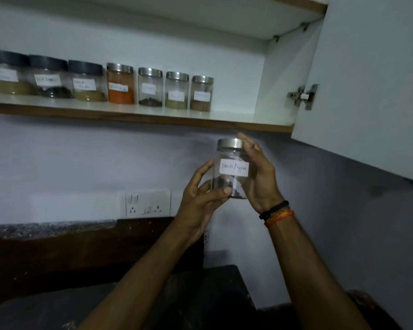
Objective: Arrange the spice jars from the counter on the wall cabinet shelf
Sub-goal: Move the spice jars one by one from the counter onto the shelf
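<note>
A clear glass jar (231, 160) with a steel lid and a label reading "Black Pepper" is held upright in the air below the shelf. My left hand (200, 201) grips its lower left side, thumb across the base. My right hand (260, 177) holds its right side, fingertips at the lid. Above, the wall cabinet shelf (236, 117) carries a row of several labelled spice jars. Three at the left have dark lids (85, 81). The others have steel lids, among them an orange-filled jar (120, 84) and the rightmost jar (201, 94).
The open cabinet door (367, 79) hangs at the right with its hinge (304, 96). Bare shelf lies to the right of the last jar. A switch and socket plate (148, 203) is on the wall. The dark counter (200, 294) lies below.
</note>
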The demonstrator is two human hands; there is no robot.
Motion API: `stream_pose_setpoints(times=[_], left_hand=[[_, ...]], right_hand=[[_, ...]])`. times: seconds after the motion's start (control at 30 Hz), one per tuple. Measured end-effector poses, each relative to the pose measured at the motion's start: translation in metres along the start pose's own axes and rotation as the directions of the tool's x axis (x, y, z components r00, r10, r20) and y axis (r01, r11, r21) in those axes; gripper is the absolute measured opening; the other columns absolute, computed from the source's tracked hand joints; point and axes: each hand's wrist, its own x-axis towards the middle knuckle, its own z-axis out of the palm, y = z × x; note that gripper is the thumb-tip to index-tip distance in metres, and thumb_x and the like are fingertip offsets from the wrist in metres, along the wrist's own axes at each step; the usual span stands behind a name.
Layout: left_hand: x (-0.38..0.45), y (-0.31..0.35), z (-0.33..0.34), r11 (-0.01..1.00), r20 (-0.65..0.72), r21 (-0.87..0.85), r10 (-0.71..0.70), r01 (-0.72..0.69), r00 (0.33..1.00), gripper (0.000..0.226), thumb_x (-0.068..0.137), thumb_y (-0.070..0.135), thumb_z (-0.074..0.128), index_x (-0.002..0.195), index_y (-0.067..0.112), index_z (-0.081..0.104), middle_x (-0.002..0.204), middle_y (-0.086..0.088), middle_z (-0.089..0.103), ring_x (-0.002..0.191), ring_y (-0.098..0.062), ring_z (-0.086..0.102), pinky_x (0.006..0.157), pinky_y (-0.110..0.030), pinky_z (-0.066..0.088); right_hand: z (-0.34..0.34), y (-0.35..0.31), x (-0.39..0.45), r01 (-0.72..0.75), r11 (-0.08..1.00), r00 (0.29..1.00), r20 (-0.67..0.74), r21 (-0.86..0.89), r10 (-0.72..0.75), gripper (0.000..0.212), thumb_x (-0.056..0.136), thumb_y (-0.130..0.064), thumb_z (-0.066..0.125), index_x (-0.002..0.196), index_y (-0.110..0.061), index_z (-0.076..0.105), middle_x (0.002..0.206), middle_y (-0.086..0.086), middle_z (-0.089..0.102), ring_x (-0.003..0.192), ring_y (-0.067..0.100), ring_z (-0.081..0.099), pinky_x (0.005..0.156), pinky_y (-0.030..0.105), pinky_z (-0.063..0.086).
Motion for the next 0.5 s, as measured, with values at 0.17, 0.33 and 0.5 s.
stream_pose_setpoints(times=[0.17,0.33,0.5], left_hand=[[0.045,0.039,0.017,0.997,0.070,0.059,0.050,-0.054,0.996,0.078,0.075,0.000,0.077,0.143,0.027,0.048,0.125,-0.017,0.068,0.118,-0.034,0.065,0.097,-0.046,0.054],[0.077,0.072,0.031,0.991,0.115,0.101,0.072,-0.083,0.991,0.081,0.069,0.003,0.082,0.140,0.024,0.049,0.126,-0.019,0.066,0.120,-0.038,0.062,0.102,-0.051,0.051],[0.102,0.096,0.033,0.980,0.128,0.171,0.084,-0.106,0.988,0.079,0.071,0.000,0.080,0.140,0.023,0.049,0.128,-0.028,0.062,0.120,-0.040,0.062,0.100,-0.050,0.053]], right_hand=[[0.012,-0.043,0.040,0.067,0.997,0.997,0.052,-0.027,-0.065,0.053,0.094,-0.031,0.056,0.141,-0.009,0.050,0.134,0.019,0.060,0.117,0.031,0.062,0.098,0.047,0.051],[0.019,-0.070,0.070,0.116,0.991,0.993,0.018,-0.063,-0.115,0.047,0.097,-0.029,0.056,0.139,-0.007,0.052,0.142,0.023,0.053,0.130,0.043,0.052,0.110,0.061,0.040],[0.021,-0.093,0.086,0.094,0.936,0.996,0.040,-0.339,-0.086,0.037,0.095,-0.050,0.056,0.125,-0.028,0.063,0.123,0.005,0.067,0.119,0.034,0.061,0.097,0.055,0.054]])
